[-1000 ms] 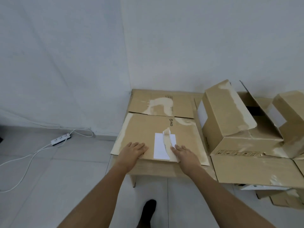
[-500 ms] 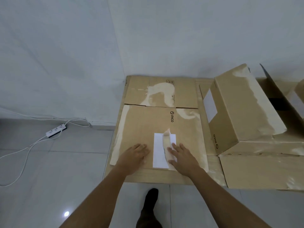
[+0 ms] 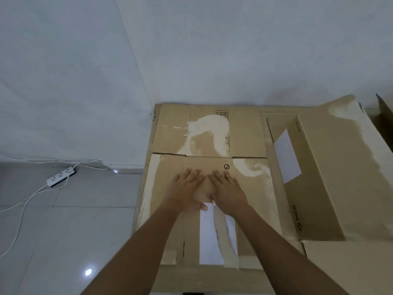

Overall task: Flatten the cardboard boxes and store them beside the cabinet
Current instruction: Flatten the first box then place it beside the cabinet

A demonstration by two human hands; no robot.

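A flattened brown cardboard box (image 3: pixel 253 199) lies in front of me with a white label (image 3: pixel 209 235) and torn tape on it. My left hand (image 3: pixel 187 189) and my right hand (image 3: pixel 227 188) lie side by side on its middle, palms down, fingers straight, pressing on the cardboard. Another flattened box (image 3: pixel 208 133) lies beyond it against the wall. To the right an unflattened box (image 3: pixel 331 171) with a white label stands tilted on more cardboard.
White walls meet in a corner behind the boxes. A white power strip (image 3: pixel 60 176) with cables lies on the grey tiled floor at the left. More cardboard (image 3: pixel 348 265) lies at the lower right, and a further box edge (image 3: pixel 385 116) shows at the far right.
Both hands slid forward from the near edge beside the label to the middle of the flattened box and came close together. The view moved nearer and tilted down.
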